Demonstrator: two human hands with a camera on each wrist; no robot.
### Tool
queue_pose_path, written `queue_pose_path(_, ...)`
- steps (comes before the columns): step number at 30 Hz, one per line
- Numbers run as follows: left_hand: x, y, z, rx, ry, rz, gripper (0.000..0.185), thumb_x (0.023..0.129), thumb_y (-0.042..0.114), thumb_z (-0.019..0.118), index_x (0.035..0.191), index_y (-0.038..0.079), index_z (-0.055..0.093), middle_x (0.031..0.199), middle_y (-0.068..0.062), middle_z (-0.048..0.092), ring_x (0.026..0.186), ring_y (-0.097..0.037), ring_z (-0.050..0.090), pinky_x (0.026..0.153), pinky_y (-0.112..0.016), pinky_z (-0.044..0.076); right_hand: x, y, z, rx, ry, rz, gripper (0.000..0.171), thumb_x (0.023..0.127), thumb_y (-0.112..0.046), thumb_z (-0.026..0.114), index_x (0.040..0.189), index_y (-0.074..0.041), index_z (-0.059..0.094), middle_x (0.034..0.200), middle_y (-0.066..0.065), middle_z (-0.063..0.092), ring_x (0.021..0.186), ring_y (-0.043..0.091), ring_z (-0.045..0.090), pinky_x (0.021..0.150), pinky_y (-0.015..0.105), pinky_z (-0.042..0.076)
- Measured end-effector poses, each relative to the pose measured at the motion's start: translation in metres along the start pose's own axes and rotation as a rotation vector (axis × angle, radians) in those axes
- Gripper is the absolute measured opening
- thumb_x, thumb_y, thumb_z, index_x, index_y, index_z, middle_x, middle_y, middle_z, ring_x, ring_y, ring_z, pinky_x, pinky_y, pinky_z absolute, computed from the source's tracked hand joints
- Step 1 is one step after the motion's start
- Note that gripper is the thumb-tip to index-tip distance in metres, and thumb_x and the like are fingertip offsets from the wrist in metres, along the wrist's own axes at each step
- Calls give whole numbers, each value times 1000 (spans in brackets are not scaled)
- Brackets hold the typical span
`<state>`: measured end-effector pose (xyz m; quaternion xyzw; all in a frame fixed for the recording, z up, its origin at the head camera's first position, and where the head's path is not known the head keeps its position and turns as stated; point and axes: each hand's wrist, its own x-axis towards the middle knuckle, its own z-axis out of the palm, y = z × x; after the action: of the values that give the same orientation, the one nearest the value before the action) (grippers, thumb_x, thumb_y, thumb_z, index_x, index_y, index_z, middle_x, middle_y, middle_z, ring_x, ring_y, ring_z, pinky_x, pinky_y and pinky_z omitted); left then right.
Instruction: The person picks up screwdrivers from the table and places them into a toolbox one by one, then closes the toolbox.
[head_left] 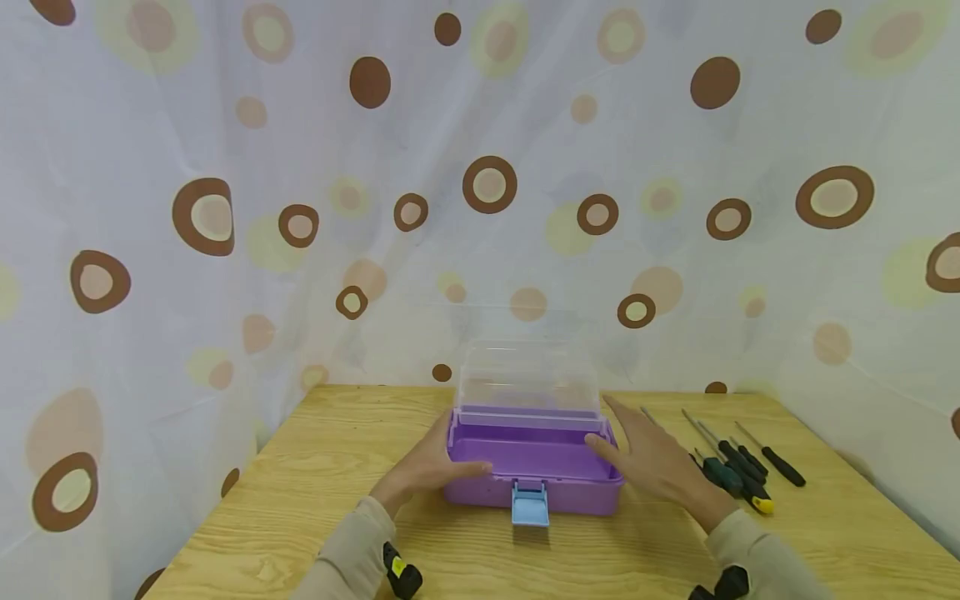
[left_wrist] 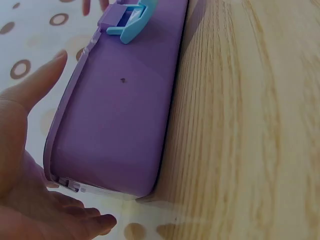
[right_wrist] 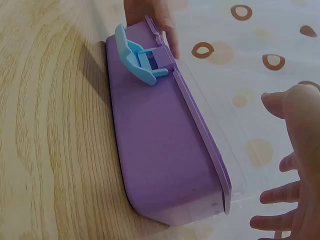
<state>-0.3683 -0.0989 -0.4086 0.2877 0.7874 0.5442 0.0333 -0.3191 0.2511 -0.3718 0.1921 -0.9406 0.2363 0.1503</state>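
Pale sleeves [head_left: 347, 548] are at the bottom. The left hand [head_left: 427, 462] and right hand [head_left: 651, 454], fingers apart, are by the ends of the box [head_left: 577, 498], low in the middle. Tools [head_left: 783, 467] lie on the wooden bench [head_left: 285, 500], lower right. A dotted white sheet [head_left: 420, 125] hangs behind.

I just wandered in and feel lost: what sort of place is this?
Probably a small, screened-off work corner: a spotted sheet hangs behind the table, which bears screwdrivers and an open purple box.
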Motion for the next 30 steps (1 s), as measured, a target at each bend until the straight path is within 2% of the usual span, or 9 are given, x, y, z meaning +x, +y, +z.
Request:
queue_pose_path(3, -2, -3, -1, -41, -15, -38, 114, 82, 30, 88, 165, 14, 11, 151, -12, 46, 132, -35, 52, 111, -53, 40, -2, 5, -2, 21, 9, 17, 82, 105, -53, 52, 162, 1, 27, 156, 29, 40, 139, 56, 37, 104, 76, 32)
queue_pose_path(10, -2, -7, -3, -105, -62, -61, 124, 78, 28, 90, 165, 13, 3, 156, -18, 38, 138, -41, 43, 115, -58, 32, -11, 22, -3, 62, 43, 59, 76, 108, -50, 48, 162, 0, 27, 147, 31, 50, 122, 51, 57, 93, 69, 46)
queue_pose_path(17, -2, -7, -3, -117, -77, -61, 123, 78, 26, 89, 165, 11, 3, 157, -19, 37, 139, -41, 42, 116, -57, 30, -19, 36, -5, 48, 66, 92, 73, 110, -51, 40, 160, 2, 31, 142, 34, 53, 119, 50, 59, 91, 69, 47)
queue_pose_path(23, -1, -7, -4, -124, -82, -50, 122, 78, 23, 89, 165, 9, 5, 155, -20, 39, 137, -42, 44, 116, -57, 31, -23, 46, -6, 15, 74, 120, 70, 110, -51, 37, 159, -1, 36, 135, 29, 61, 108, 43, 67, 85, 66, 50)
queue_pose_path(30, -1, -8, -4, -114, -80, -60, 122, 78, 24, 89, 165, 11, 5, 154, -18, 40, 137, -41, 45, 116, -57, 30, -27, 61, -6, -39, 15, 203, 77, 110, -58, 29, 153, 5, 43, 132, 30, 63, 115, 51, 61, 88, 69, 47)
